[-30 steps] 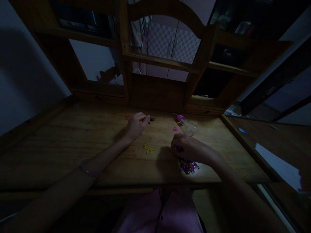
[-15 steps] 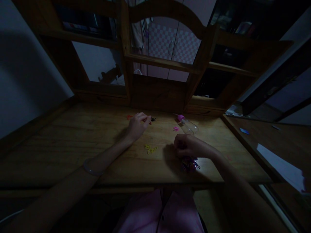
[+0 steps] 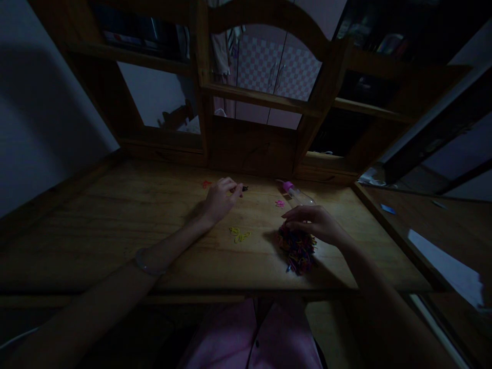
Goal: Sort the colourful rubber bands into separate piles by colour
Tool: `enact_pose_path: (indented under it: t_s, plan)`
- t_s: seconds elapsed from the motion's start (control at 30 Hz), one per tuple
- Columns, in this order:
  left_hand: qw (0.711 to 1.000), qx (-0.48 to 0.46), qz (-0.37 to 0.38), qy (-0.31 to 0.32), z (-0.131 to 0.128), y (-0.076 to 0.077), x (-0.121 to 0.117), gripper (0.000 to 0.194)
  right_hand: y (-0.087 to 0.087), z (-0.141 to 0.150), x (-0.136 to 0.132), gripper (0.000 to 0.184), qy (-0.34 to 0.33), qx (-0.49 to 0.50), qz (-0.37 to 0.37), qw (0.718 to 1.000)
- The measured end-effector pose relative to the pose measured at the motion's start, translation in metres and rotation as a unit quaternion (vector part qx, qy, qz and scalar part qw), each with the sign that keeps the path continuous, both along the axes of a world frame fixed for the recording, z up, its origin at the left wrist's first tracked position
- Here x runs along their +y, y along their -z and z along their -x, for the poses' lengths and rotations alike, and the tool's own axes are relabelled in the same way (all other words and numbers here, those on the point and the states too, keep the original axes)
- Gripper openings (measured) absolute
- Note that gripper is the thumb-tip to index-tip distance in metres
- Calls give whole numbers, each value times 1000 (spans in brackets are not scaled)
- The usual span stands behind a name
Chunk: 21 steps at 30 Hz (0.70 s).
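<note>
Uncurled, our right hand (image 3: pixel 313 221) half-opens at the big mixed pile (image 3: pixel 300 252); left hand (image 3: pixel 223 199) nearly pinches, holds unclear; yellow loops (image 3: pixel 242 237), pink loops (image 3: pixel 280 203), red loops (image 3: pixel 206 183), black loops (image 3: pixel 245 188) lie apart.

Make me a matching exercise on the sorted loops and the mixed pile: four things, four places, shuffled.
Things:
1. Pink loops
2. Mixed pile
3. Yellow loops
4. Reddish loops

Places:
A. Between the left forearm and the pile
B. Beside the bottle
C. Left of the left hand
D. Partly under the right hand

Right pairs: 1-B, 2-D, 3-A, 4-C
</note>
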<state>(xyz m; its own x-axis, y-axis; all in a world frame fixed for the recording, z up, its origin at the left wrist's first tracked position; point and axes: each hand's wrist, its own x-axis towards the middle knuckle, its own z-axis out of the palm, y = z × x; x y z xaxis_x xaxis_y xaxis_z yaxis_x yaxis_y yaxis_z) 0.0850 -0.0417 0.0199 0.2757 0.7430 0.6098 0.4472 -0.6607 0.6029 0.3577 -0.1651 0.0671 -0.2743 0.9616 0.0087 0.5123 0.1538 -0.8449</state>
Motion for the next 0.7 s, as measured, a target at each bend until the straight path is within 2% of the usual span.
enact_pose_path:
  t_s: [0.2,0.37,0.43,0.53,0.63,0.7]
  plan:
    - [1000,-1,7,6,0,-3,-3,33,2,-4,0,32,52,64,36,996]
    - [1000,19,25,-1,-2,-4,-6,38,0,-2,10,34,63,103,34,992]
    - [995,72,63,-27,-1,-1,-6,44,-1,3,25,30,50,107,36,992]
    - [977,144,131,-82,2,5,-2,52,3,20,63,25,31,125,40,991]
    - [970,140,160,-116,8,11,7,55,15,43,107,13,58,110,35,992]
    - [969,130,169,-126,10,14,13,54,24,60,132,7,84,43,22,995]
